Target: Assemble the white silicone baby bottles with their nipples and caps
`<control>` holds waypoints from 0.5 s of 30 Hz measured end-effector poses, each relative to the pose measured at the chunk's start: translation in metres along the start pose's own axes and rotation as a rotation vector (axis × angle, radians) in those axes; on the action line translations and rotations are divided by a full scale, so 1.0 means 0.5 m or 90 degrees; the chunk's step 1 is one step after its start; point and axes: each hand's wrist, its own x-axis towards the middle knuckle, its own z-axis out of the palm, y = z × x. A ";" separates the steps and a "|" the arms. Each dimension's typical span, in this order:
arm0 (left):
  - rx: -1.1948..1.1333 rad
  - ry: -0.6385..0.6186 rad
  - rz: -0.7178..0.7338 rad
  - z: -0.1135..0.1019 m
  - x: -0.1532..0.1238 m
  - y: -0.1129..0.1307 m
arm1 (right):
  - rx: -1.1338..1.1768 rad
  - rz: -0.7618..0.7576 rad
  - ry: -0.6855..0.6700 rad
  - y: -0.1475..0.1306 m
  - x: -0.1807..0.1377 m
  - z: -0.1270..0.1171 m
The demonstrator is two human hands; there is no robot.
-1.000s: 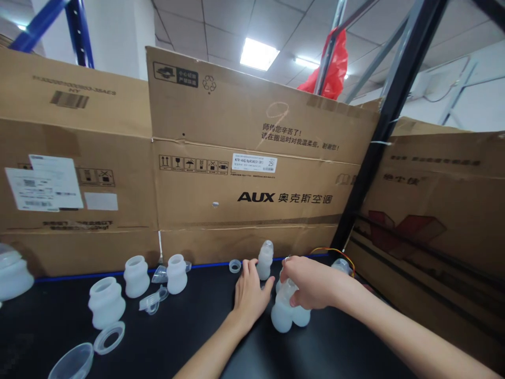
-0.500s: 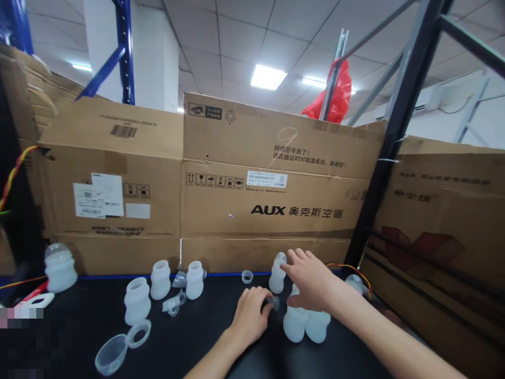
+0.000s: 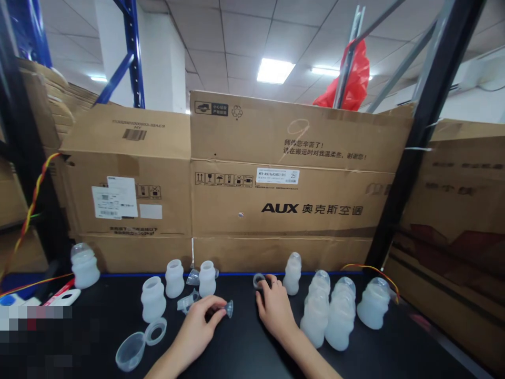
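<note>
My left hand [image 3: 199,318] pinches a small clear funnel-shaped silicone piece [image 3: 228,308] just above the black tabletop [image 3: 244,352]. My right hand [image 3: 275,308] lies flat on the table with its fingers stretched forward. Its fingertips touch a small clear ring [image 3: 258,279] near the cardboard wall. Right of that hand stand three capped translucent white bottles [image 3: 340,318] in a cluster. A smaller capped bottle [image 3: 292,266] stands just behind the fingers.
Uncapped white bottles [image 3: 153,299] stand at the left, with a capped one [image 3: 83,266] further left. A clear dome lid [image 3: 131,351] and flat ring [image 3: 156,332] lie at the front left. Cardboard boxes [image 3: 276,210] wall off the back; a black rack post [image 3: 410,158] rises at the right.
My right hand let go of the bottle cluster and moved left to the clear ring. My left hand picked up the small clear piece and drew it leftward. The view shifted left.
</note>
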 end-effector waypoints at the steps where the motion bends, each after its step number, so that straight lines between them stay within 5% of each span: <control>1: -0.002 0.014 -0.007 -0.009 0.000 -0.007 | 0.021 -0.009 0.000 0.002 -0.004 0.004; 5: -0.001 0.044 -0.024 -0.021 -0.005 -0.015 | 0.118 -0.070 -0.027 -0.008 -0.033 0.002; 15: -0.052 -0.031 0.003 0.000 -0.046 0.049 | 0.342 -0.117 -0.121 -0.021 -0.132 -0.036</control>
